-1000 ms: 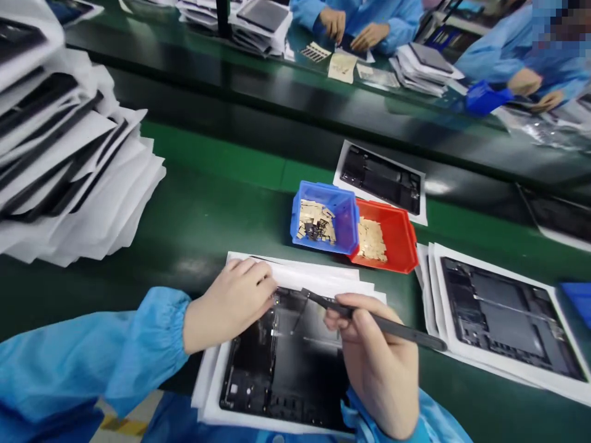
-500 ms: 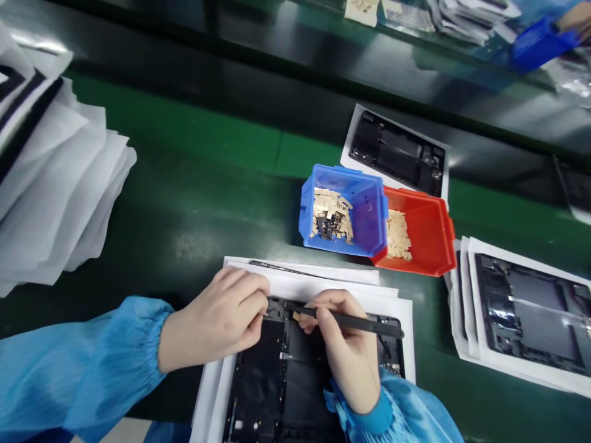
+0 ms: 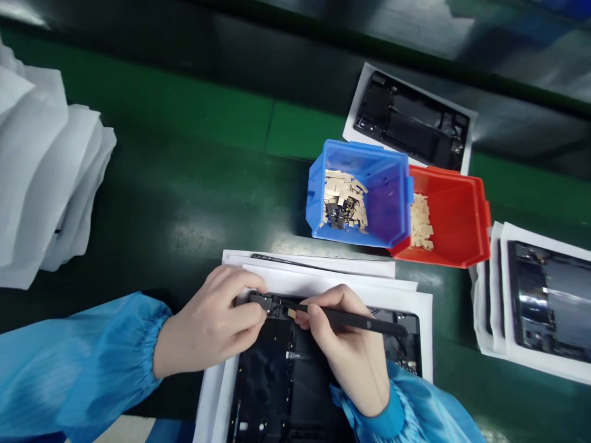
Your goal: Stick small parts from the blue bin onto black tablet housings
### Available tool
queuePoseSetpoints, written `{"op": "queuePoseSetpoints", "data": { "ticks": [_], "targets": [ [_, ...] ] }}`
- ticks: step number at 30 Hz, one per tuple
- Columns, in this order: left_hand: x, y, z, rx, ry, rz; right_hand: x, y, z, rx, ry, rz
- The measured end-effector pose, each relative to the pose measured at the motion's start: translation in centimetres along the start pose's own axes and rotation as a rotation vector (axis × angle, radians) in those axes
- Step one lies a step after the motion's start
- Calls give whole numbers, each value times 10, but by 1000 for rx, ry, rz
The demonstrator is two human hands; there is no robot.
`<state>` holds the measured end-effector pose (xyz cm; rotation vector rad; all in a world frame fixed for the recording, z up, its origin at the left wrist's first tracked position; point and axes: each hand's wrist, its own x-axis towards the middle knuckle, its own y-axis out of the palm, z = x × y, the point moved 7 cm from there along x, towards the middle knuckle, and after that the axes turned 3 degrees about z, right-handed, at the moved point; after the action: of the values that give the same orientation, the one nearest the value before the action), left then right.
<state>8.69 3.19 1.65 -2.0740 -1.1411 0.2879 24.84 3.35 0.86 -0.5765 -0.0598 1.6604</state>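
Observation:
A black tablet body (image 3: pixel 263 375) with exposed inner parts lies on white sheets below my hands. My left hand (image 3: pixel 215 320) is closed at its upper left corner, thumb and finger curled round a small black part (image 3: pixel 260 301). Whether that part is loose or fixed in the tablet is unclear. Gripped in my right hand (image 3: pixel 353 351) is a pair of black tweezers (image 3: pixel 355 320), their tips pointing left at the tablet's top edge, close to the small black part. A small tan piece (image 3: pixel 292 313) shows beside my right fingertips.
Beyond the tablet stand a blue bin (image 3: pixel 388 197) with tan and black pieces and a red bin (image 3: pixel 462 215) with tan pieces. Another tablet body (image 3: pixel 410 123) lies behind them. Stacked tablet bodies (image 3: pixel 554 301) are at the right, layered white sheets (image 3: pixel 41 178) at the left.
My view has shifted, so the bins appear farther right and higher. The left fingers have parted slightly, showing the small black part between them. The right hand still holds the tweezers near the top edge.

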Motion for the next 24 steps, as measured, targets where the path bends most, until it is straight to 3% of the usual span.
{"op": "queuePoseSetpoints", "data": {
  "ticks": [19, 24],
  "targets": [
    [1, 0, 0, 22, -5, 14, 2, 2, 0, 30, 1, 10],
    [1, 2, -3, 158, 61, 36, 3, 2, -3, -41, -20, 28]
  ]
}}
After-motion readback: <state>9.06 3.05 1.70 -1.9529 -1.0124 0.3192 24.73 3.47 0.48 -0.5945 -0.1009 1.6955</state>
